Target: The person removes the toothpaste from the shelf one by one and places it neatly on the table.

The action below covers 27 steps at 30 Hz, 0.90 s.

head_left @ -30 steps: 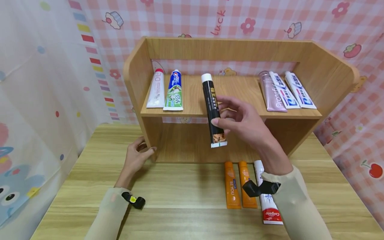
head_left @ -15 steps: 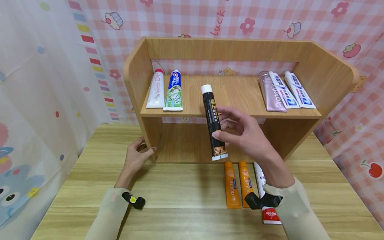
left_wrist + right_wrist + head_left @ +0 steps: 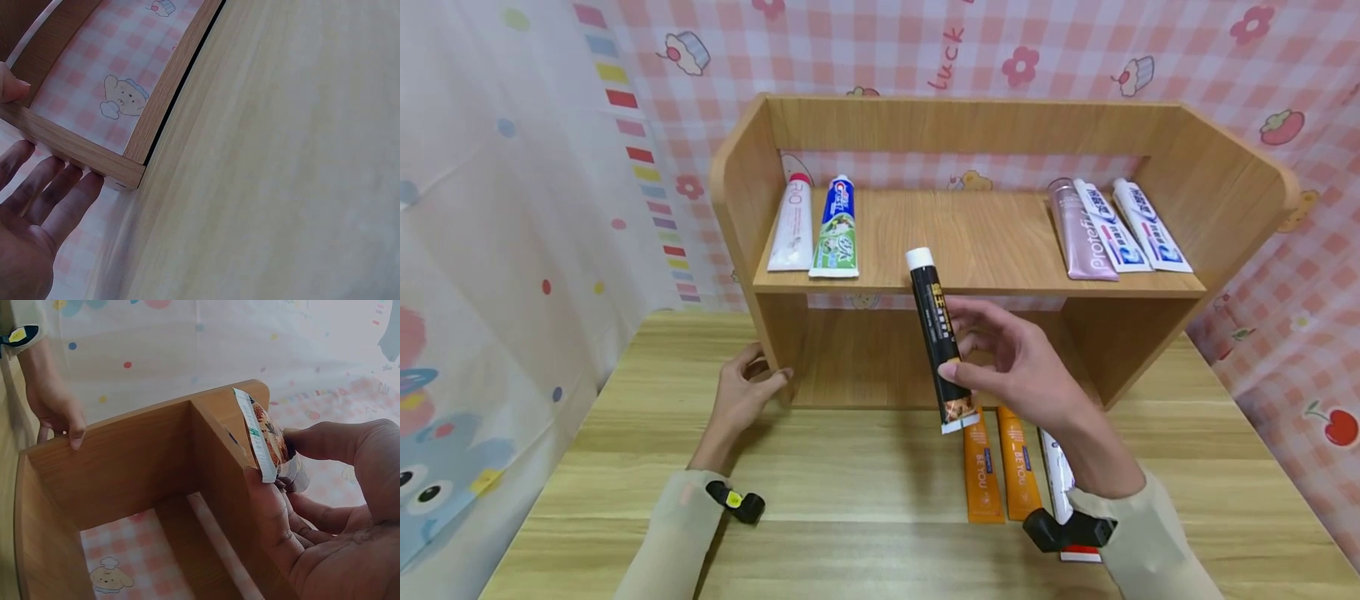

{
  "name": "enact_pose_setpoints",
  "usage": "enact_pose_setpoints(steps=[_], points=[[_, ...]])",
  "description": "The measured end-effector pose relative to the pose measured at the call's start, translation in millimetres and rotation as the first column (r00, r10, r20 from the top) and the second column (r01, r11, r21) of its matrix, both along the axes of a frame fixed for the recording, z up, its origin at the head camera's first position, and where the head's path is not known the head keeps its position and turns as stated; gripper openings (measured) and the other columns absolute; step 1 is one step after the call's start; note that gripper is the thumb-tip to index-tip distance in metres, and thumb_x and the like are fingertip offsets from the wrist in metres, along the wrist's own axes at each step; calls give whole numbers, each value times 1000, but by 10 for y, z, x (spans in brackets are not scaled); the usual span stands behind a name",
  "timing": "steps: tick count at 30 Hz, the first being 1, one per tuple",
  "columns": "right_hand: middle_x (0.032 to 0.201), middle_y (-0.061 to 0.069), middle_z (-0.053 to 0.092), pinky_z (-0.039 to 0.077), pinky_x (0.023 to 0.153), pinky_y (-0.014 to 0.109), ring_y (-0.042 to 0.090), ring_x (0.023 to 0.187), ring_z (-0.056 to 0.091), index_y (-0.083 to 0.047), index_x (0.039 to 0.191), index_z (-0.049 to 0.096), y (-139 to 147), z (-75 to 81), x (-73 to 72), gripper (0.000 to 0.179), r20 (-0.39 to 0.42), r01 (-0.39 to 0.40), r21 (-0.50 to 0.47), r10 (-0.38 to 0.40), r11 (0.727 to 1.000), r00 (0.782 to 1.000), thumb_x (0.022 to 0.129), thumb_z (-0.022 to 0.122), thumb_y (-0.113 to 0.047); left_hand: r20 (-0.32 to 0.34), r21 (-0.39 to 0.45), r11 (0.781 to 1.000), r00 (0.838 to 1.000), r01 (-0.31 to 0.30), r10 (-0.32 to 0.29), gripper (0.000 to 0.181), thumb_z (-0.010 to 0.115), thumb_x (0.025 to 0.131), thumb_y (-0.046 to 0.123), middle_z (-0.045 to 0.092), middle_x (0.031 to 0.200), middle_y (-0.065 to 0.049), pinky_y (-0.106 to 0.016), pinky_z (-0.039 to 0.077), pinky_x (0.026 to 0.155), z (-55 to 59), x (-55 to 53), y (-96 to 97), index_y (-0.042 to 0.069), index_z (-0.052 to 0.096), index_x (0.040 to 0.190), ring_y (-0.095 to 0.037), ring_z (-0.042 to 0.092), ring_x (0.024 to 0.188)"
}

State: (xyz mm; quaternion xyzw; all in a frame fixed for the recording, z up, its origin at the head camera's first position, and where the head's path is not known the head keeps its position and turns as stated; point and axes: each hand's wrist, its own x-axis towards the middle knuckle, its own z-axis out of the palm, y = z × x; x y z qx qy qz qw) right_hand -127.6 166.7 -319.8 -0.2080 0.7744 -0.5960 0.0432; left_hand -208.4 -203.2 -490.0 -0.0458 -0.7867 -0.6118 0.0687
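My right hand [image 3: 1018, 367] pinches a black toothpaste tube [image 3: 942, 342] with a white cap, thumb on the front and fingers behind. The tube tilts, cap up, in front of the wooden shelf's [image 3: 970, 290] front edge. In the right wrist view its flat crimped end [image 3: 257, 440] points toward the camera. My left hand [image 3: 745, 392] holds the lower left side panel of the shelf. The left wrist view shows the thumb [image 3: 11, 87] on the inner side of that panel [image 3: 72, 147] and the fingers along its outer side.
On the upper board lie a white tube [image 3: 792, 229] and a blue-green Crest tube [image 3: 836, 229] at left, a pink tube [image 3: 1078, 233] and two white-blue tubes [image 3: 1150, 225] at right. Two orange tubes [image 3: 983, 483] and a partly hidden Colgate tube [image 3: 1057, 475] lie on the table.
My right hand has lowered the black toothpaste tube from over the upper board to in front of the lower compartment, its bottom end now overlapping an orange tube. The left hand stays put.
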Motion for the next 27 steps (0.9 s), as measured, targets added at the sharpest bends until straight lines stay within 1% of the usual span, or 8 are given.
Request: enact_pose_setpoints(steps=[4, 10, 15, 19, 27], points=[[129, 10, 59, 59, 69, 28, 22, 96, 64, -14, 148, 51, 22, -71, 19, 65, 10, -2, 4, 2, 1000, 1000, 89, 75, -2, 5, -8, 1000, 1000, 1, -1, 50, 72, 88, 9, 64, 133, -23, -15, 54, 88, -2, 6, -2, 4, 62, 136, -36, 62, 123], [127, 12, 60, 59, 68, 29, 21, 95, 65, -12, 147, 51, 50, -164, 49, 64, 23, -7, 6, 7, 1000, 1000, 89, 75, -2, 7, 3, 1000, 1000, 7, -7, 51, 72, 87, 7, 64, 134, -23, -15, 55, 87, -5, 8, -9, 4, 61, 137, -37, 62, 124], [127, 11, 59, 59, 67, 30, 23, 97, 64, -13, 147, 51, 65, -222, 85, 64, 30, -26, 2, 26, 1000, 999, 89, 75, -1, 3, -4, 1000, 1000, 3, -3, 51, 72, 87, 8, 64, 133, -23, -15, 54, 87, -4, 7, -9, 4, 62, 137, -37, 62, 123], [125, 11, 59, 60, 65, 32, 24, 96, 65, -13, 146, 51, 56, -266, 111, 64, 35, -48, -19, 48, 999, 998, 88, 76, -1, -1, 2, 1000, 1000, 6, -6, 50, 71, 87, 7, 64, 133, -24, -15, 54, 88, -1, 9, -6, 3, 62, 136, -37, 62, 123], [121, 13, 59, 61, 60, 37, 21, 93, 66, -10, 146, 51, 49, -383, 176, 66, 37, -93, -58, 95, 994, 995, 87, 76, 2, -13, 15, 1000, 1000, 6, -6, 49, 71, 87, 5, 65, 131, -24, -16, 55, 87, 9, 5, 2, 2, 62, 135, -37, 63, 121]])
